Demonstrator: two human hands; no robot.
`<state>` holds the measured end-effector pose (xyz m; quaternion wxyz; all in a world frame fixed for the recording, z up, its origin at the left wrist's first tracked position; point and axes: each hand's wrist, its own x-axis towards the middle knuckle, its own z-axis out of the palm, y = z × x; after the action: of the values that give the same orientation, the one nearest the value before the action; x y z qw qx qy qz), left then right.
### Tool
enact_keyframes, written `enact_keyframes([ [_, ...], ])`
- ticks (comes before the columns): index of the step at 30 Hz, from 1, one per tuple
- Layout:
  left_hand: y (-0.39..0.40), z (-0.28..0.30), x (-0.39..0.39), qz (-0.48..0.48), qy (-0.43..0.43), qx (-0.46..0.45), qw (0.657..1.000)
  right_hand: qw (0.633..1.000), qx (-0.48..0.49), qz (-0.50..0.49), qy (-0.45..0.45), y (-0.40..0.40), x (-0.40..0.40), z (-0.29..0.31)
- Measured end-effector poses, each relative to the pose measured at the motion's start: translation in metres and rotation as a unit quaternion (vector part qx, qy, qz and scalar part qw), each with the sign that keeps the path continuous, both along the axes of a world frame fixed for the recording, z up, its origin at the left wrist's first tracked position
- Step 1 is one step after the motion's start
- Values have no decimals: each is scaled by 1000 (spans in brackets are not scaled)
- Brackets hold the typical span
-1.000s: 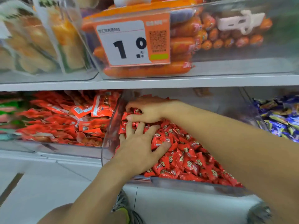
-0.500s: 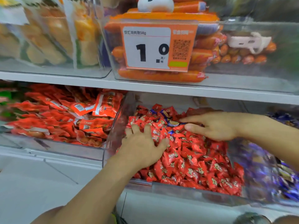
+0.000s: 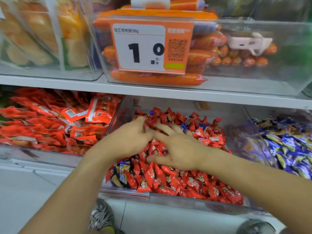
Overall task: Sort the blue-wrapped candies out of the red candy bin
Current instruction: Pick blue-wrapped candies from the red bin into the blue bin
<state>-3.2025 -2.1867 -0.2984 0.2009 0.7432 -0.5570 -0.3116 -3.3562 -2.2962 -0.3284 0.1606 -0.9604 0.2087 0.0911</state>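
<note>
Now | L hand (image 3: 128, 141) + R hand (image 3: 179, 149) flat on red candies (image 3: 194, 181) | mid-bin (image 3: 168, 197)

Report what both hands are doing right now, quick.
Left hand: fingers curled into the red candies at the back of the bin; grip unclear.
Right hand: open, fingers spread over the pile, holding nothing.

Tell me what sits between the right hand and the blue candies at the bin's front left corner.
In the head view, only red-wrapped candies fill the stretch between the right hand and the blue candies near the front left corner.
</note>
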Motion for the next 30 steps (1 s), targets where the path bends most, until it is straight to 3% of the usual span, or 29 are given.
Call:
enact_keyframes([
  [2,-2,9,9,-8,-80,62,995,999,-31,33,16,-5,-4,-1],
  [3,8,15,12,-30,-76,93,992,997,-55,46,36,-13,-9,-4],
  [6,17,6,-1,-134,-153,174,964,989,-113,61,68,-39,-28,1],
  [9,7,-16,-19,-137,-219,179,949,985,-132,40,104,-59,-43,7],
  [12,-8,-32,-25,-105,-229,130,959,976,-155,-57,142,-63,-58,24],
  [14,-18,-41,-30,-91,-241,77,963,983,-146,-82,80,-45,-61,34],
  [17,-40,-46,-33,-101,-213,49,970,998,-60,-37,-2,4,-53,25],
  [20,-51,-28,-24,-136,-173,80,972,998,-28,-40,35,23,-45,-3],
  [26,-7,20,2,-127,-188,97,969,994,-83,-69,19,-18,-57,-16],
  [30,2,1,-6,-178,-242,213,930,988,-58,-137,33,-28,-65,12],
])
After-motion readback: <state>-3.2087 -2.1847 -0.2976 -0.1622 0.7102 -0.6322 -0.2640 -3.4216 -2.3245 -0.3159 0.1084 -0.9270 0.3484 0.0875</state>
